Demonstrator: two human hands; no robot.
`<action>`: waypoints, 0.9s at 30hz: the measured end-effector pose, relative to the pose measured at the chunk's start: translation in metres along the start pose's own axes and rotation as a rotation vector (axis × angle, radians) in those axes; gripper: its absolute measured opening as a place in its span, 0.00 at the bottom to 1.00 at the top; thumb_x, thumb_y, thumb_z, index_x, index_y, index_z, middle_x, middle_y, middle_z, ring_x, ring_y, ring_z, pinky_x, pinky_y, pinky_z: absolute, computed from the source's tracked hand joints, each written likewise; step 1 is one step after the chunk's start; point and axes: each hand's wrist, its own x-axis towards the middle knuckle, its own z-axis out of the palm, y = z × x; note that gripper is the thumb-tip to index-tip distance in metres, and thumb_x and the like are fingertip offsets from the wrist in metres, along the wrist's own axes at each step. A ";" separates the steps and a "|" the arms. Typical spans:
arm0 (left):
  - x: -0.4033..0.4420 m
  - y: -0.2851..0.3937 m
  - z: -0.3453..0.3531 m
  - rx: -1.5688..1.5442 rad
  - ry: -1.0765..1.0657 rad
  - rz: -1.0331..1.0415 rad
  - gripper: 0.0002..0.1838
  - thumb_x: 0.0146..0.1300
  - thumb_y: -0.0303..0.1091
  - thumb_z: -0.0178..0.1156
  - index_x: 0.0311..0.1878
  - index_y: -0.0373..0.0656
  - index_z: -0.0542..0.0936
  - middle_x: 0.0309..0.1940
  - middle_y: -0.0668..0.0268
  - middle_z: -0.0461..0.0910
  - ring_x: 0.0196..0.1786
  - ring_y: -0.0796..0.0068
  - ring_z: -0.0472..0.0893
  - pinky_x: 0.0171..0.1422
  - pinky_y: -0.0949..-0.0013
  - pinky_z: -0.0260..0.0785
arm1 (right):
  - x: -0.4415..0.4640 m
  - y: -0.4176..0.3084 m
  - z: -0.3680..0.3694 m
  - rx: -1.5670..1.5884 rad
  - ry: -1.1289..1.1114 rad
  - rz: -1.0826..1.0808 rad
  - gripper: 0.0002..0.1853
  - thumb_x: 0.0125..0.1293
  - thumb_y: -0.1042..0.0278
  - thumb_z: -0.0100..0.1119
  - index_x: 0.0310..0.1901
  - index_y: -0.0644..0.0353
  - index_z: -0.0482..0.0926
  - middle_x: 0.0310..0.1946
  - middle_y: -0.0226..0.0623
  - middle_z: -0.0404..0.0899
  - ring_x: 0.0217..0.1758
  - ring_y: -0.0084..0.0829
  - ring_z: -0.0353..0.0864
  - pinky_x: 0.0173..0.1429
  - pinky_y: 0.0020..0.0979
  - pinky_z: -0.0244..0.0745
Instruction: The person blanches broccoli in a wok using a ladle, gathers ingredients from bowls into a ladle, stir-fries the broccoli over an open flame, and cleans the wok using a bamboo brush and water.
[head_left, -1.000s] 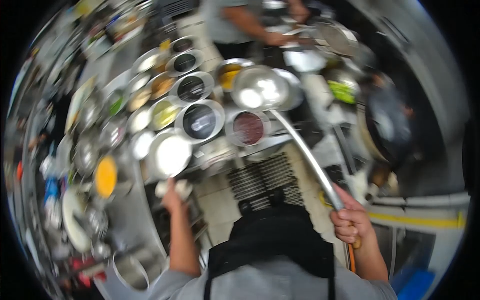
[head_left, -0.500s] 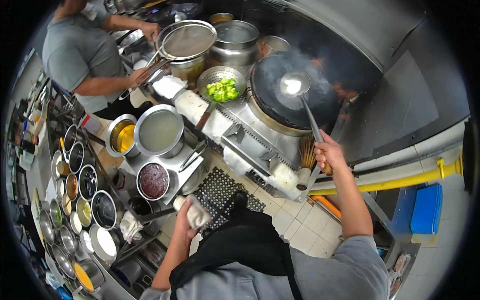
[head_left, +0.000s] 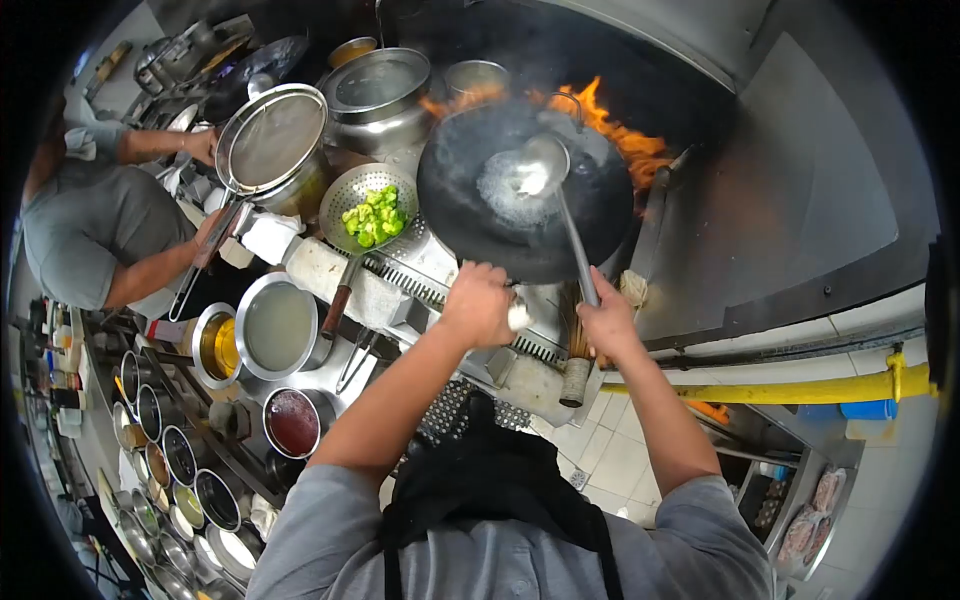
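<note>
My right hand (head_left: 608, 318) grips the long handle of a metal ladle (head_left: 573, 228), whose bowl is over the middle of a dark wok (head_left: 455, 205). Bubbling, foamy liquid (head_left: 510, 190) lies in the wok under the ladle bowl. At the wok's near edge my left hand (head_left: 480, 305) is closed around a white cloth (head_left: 519, 316), which shows beside the fingers. The hand hides whether the cloth is wrapped on the wok's handle or rim. Left of the wok sits a perforated strainer (head_left: 333, 205) holding green broccoli (head_left: 374, 217).
Flames (head_left: 620, 135) rise behind the wok. A bamboo brush (head_left: 578, 365) stands near my right hand. Pots of pale liquid (head_left: 280, 328), yellow oil (head_left: 222, 345) and red sauce (head_left: 293, 422) are at left. A co-worker (head_left: 110, 225) handles a mesh strainer (head_left: 275, 140).
My left hand has moved up with the cloth from beside my waist to the wok's near edge. Flames have flared up behind the wok. The view has shifted to the right.
</note>
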 end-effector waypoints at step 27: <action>-0.235 -0.072 -0.059 -0.501 0.680 -0.105 0.11 0.41 0.36 0.66 0.29 0.42 0.81 0.38 0.58 0.76 0.48 0.58 0.75 0.53 0.57 0.66 | -0.272 -0.085 0.147 0.342 0.039 0.454 0.37 0.62 0.80 0.49 0.73 0.54 0.52 0.14 0.27 0.64 0.09 0.20 0.62 0.12 0.27 0.60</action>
